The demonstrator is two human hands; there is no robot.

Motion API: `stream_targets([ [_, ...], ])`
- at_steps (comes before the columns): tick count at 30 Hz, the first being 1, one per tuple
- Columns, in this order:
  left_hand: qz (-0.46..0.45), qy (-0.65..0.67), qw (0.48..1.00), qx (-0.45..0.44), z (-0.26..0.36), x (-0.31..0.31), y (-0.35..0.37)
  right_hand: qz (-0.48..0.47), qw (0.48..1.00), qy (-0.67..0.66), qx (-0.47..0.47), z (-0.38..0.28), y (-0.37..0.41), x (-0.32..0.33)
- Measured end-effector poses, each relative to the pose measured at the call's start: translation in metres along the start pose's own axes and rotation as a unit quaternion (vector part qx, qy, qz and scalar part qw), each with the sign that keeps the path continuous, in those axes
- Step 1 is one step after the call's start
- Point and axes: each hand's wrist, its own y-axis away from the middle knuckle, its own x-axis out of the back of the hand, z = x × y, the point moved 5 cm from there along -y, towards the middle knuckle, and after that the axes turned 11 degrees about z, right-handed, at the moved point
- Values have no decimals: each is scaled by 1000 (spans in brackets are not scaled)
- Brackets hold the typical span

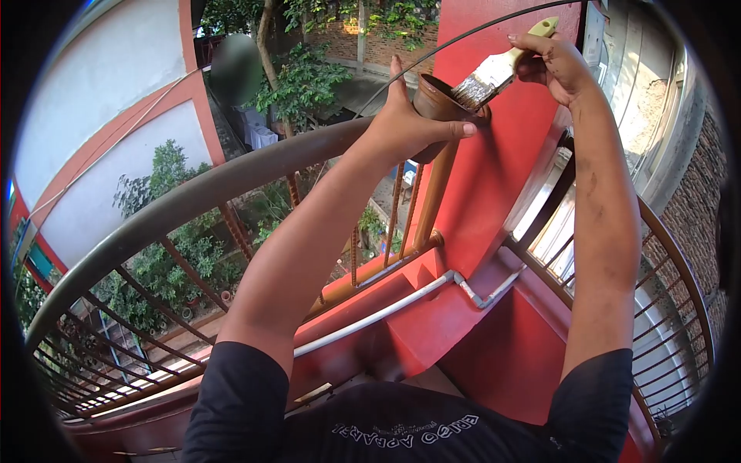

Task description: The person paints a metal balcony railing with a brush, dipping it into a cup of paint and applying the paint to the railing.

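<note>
My left hand (411,130) is wrapped around a small brown paint cup (434,99), its opening tilted up beside the railing. A flat paintbrush (498,73) with a pale handle is gripped in my right hand (557,68). Its bristles point down to the left, tips right at the cup's rim, and dark and whitish paint coats them. The inside of the cup is mostly hidden. Dark smudges mark my right hand and forearm.
A curved brown railing (177,204) with thin bars crosses the left side, meeting a red pillar (505,147). Along the red ledge runs a white pipe (378,318). A black cable (475,35) passes close above the cup. Beyond the railing lies a garden below.
</note>
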Motion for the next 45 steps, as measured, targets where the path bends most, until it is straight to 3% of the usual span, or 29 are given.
stream_targets([
  [10, 4, -40, 999, -4, 3, 0, 0, 35, 999, -10, -3, 8, -5, 39],
  [16, -2, -7, 1000, -21, 2, 1, -7, 175, 982, -66, 6, 30, -9, 47],
  [22, 0, -24, 999, -28, 12, 7, -28, 210, 968, 128, 46, 72, -42, 13],
  [27, -16, 36, 999, -28, 15, 12, -38, 185, 904, 371, 107, 107, -61, -7],
  [30, -14, 48, 998, -37, 5, 19, -50, 151, 919, 354, 90, 116, -61, 6],
  [31, -10, 56, 998, -42, 4, 21, -52, 171, 899, 391, 103, 103, -53, 8],
  [35, -21, 84, 996, -31, 5, 18, -48, 192, 941, 247, 128, 107, -58, 1],
  [39, -19, 129, 991, -6, 10, 18, -42, 146, 896, 408, 93, 104, -43, -7],
  [42, -54, 220, 974, -13, 12, 15, -40, 189, 930, 301, 90, 97, -29, 0],
  [45, -41, 187, 981, -34, 10, 16, -43, 216, 912, 320, 137, 104, -31, -6],
])
